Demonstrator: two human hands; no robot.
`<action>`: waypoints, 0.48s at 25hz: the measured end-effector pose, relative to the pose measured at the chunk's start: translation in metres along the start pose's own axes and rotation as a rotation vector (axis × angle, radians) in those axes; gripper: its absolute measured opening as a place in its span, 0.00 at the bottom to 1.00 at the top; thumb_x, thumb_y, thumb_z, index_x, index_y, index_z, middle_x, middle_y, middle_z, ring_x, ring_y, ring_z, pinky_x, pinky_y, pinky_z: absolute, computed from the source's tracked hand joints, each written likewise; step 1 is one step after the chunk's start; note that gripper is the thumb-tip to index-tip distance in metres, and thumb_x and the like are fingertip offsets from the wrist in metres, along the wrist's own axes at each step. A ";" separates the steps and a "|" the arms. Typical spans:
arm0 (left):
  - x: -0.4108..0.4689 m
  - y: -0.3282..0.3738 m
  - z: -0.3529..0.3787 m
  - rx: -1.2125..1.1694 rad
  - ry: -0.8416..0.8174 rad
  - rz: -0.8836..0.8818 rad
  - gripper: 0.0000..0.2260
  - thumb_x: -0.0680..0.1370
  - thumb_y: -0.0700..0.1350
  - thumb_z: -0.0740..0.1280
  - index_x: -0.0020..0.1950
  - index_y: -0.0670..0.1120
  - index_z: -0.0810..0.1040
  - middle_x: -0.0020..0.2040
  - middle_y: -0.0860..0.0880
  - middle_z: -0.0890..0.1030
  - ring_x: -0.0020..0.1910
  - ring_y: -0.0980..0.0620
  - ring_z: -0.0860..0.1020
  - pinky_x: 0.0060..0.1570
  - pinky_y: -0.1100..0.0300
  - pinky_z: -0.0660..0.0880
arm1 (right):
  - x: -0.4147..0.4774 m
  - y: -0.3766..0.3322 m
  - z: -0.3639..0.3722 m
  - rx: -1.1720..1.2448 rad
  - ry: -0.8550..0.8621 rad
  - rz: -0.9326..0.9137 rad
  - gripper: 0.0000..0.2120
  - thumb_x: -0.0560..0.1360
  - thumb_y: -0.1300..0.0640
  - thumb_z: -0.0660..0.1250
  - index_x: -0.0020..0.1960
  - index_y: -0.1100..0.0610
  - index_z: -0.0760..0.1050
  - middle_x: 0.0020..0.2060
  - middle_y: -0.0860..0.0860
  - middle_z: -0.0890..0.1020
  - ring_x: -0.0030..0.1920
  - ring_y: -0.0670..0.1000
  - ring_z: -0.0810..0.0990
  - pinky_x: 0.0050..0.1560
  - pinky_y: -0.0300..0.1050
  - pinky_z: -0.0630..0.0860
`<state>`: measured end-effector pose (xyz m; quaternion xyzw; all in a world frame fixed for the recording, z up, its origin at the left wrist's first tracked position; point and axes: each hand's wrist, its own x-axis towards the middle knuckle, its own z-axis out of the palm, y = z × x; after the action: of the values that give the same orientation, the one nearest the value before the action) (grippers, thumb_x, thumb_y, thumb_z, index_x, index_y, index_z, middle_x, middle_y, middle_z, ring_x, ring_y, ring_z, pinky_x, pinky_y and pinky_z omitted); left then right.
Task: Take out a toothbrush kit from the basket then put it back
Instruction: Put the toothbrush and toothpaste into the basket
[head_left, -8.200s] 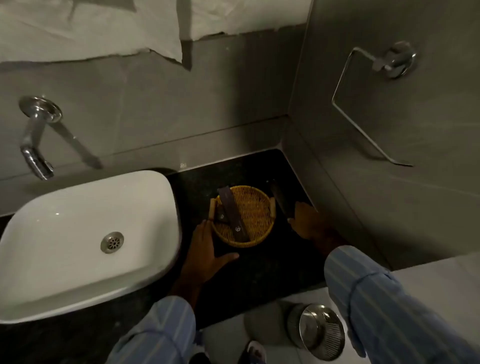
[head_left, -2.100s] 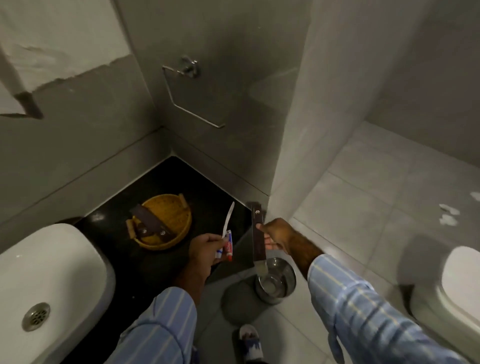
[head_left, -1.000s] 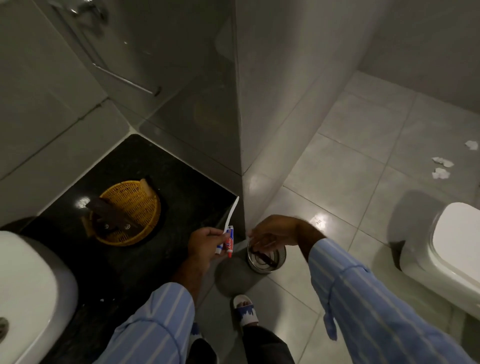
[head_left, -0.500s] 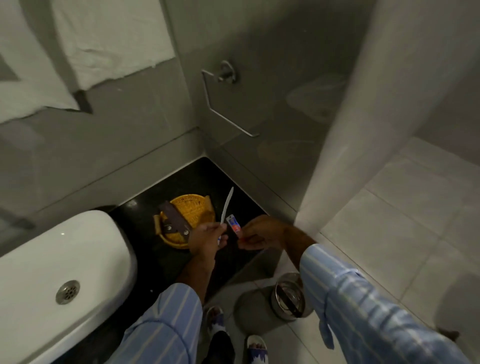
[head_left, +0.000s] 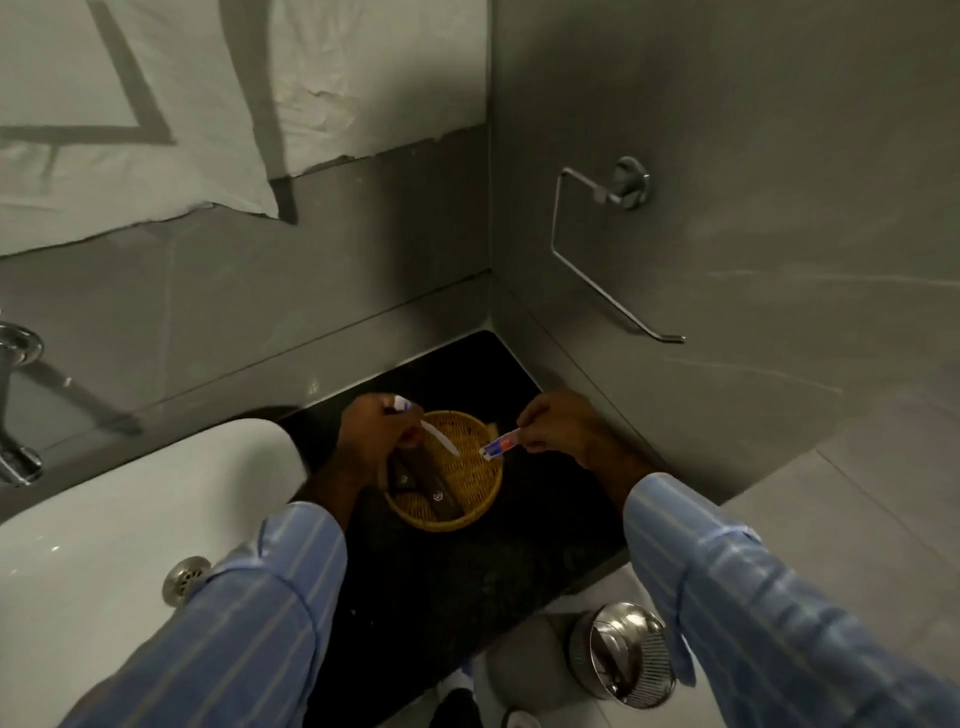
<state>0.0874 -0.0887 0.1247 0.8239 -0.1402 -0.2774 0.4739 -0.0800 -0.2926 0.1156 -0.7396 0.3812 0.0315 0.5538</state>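
A round yellow wicker basket (head_left: 470, 499) sits on the black counter (head_left: 467, 571) in the corner. Dark brown kit boxes (head_left: 431, 478) lie inside it. My left hand (head_left: 371, 434) hovers over the basket's left rim, gripping a white toothbrush (head_left: 441, 441) whose long end slants down over the basket. My right hand (head_left: 558, 426) is at the basket's right rim, pinching a small red, white and blue toothpaste tube (head_left: 498, 447) that points toward the toothbrush.
A white washbasin (head_left: 104, 519) lies left of the basket, with a chrome tap (head_left: 15, 405) on the wall. A steel towel ring (head_left: 608, 249) hangs on the right wall. A steel pedal bin (head_left: 628, 654) stands on the floor below the counter edge.
The brown box went from my right hand into the bin. My right hand then took the toothpaste tube from my left, and both hands moved over the basket.
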 end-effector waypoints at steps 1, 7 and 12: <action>0.015 -0.002 0.000 0.022 -0.035 -0.024 0.04 0.77 0.40 0.71 0.44 0.40 0.84 0.37 0.42 0.85 0.31 0.52 0.83 0.34 0.62 0.81 | 0.011 -0.006 0.004 -0.122 -0.012 -0.037 0.10 0.65 0.63 0.79 0.34 0.52 0.80 0.36 0.54 0.85 0.41 0.55 0.87 0.46 0.48 0.85; 0.095 -0.024 0.021 0.125 -0.155 -0.152 0.10 0.75 0.41 0.74 0.52 0.34 0.83 0.48 0.35 0.85 0.47 0.40 0.85 0.50 0.50 0.84 | 0.074 -0.036 0.032 -0.687 -0.115 -0.180 0.10 0.69 0.56 0.75 0.49 0.59 0.86 0.46 0.54 0.87 0.46 0.52 0.86 0.37 0.32 0.75; 0.134 -0.030 0.044 0.367 -0.212 -0.132 0.11 0.76 0.39 0.70 0.54 0.33 0.81 0.53 0.35 0.84 0.54 0.37 0.83 0.57 0.47 0.80 | 0.114 -0.032 0.063 -0.749 -0.173 -0.128 0.12 0.75 0.59 0.69 0.54 0.64 0.83 0.54 0.59 0.84 0.54 0.57 0.83 0.57 0.48 0.80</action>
<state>0.1691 -0.1704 0.0378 0.8699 -0.1831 -0.3628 0.2794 0.0431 -0.2972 0.0631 -0.9074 0.2484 0.1962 0.2764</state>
